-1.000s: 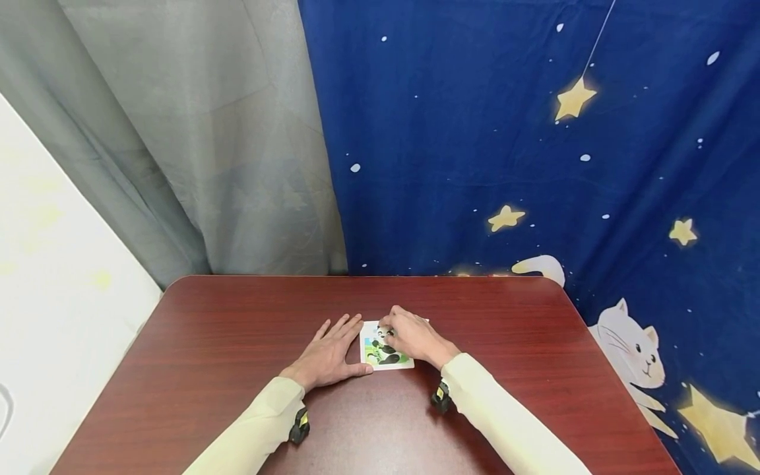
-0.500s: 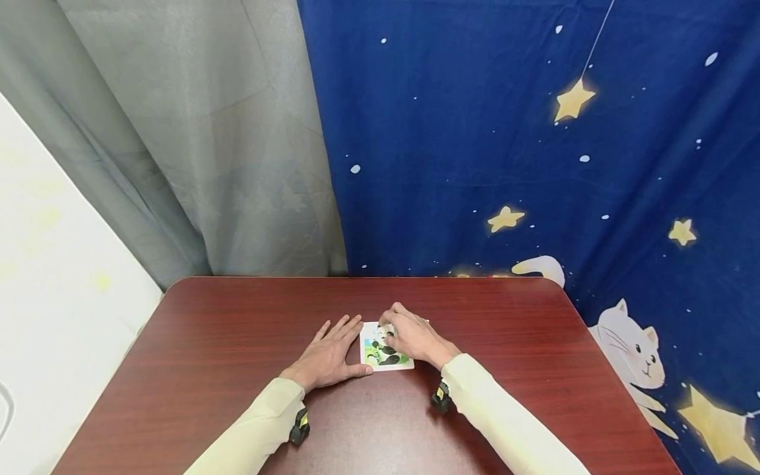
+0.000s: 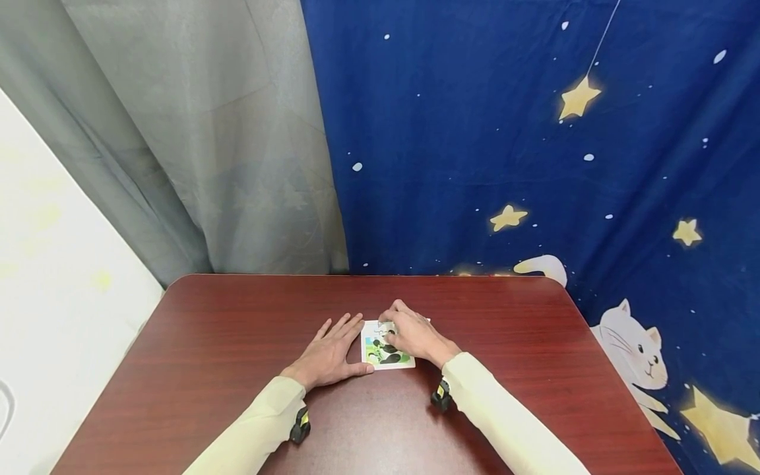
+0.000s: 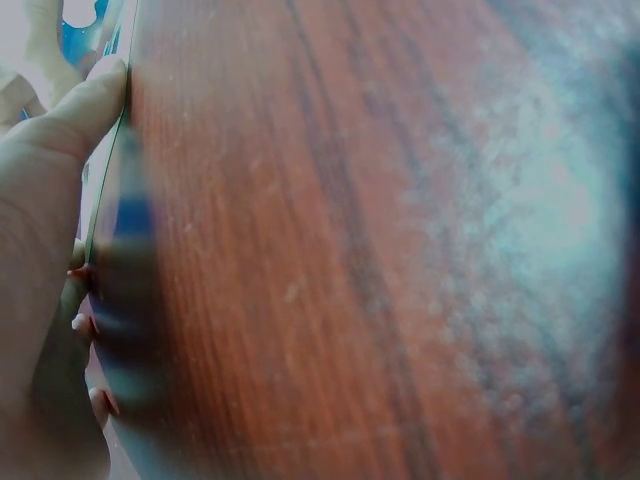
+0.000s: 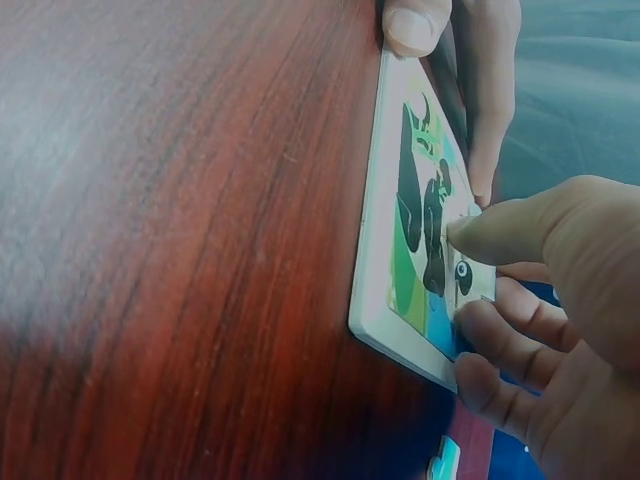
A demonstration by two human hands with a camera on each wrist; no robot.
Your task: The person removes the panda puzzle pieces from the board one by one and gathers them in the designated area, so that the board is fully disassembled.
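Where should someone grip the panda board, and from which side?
Probably the near edge of the panda board, toward its right corner, coming low from the near side. That stretch of white border is uncovered and shows thickness, while the left hand rests along the left side and the right hand covers the upper right. Lying flat on the table, it may need tipping first.

The panda puzzle [image 3: 388,357], a roughly square board with a white border, lies flat on the table [image 3: 237,343], picture up: a black-and-white panda over green and blue. The left hand [image 3: 326,356] rests along its left edge, thumb on the near corner; the right hand [image 3: 417,338] pinches at the panda's eye, hiding the far right part of the picture.
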